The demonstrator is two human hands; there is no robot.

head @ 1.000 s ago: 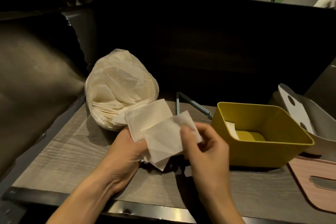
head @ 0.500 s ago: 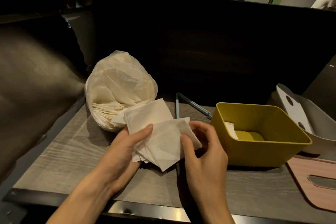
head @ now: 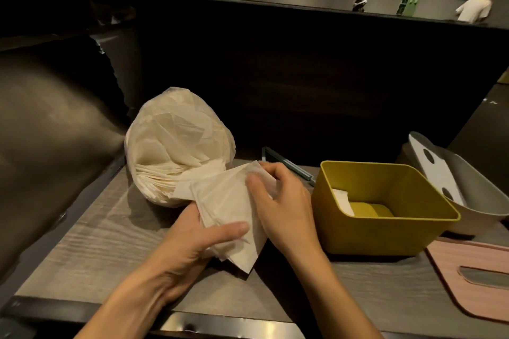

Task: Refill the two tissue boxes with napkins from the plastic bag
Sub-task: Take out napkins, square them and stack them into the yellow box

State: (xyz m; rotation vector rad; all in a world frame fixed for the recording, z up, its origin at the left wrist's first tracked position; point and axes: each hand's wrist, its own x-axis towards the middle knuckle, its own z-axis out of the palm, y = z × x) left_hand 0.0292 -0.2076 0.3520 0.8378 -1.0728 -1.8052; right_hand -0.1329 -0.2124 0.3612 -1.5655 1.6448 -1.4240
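A clear plastic bag (head: 176,143) full of cream napkins lies on its side at the back left of the wooden table (head: 82,250). Just in front of it I hold a small stack of napkins (head: 223,201). My left hand (head: 192,239) grips the stack from below, thumb across its lower edge. My right hand (head: 281,201) pinches its upper right corner. To the right stands an open yellow tissue box (head: 358,234) with one napkin leaning on its inner left wall. Behind that box is a grey tissue box (head: 473,195), tilted, with a white two-holed insert.
A pink lid with a slot (head: 468,270) lies flat at the right front. A thin metal bar (head: 286,164) lies behind the yellow box. A dark partition wall rises behind the table; a dark padded seat back is at the left. People are far beyond the partition.
The napkin stack has been gathered and squared up. My right hand slid from its lower right edge up to the top corner; my left thumb now lies across the bottom.
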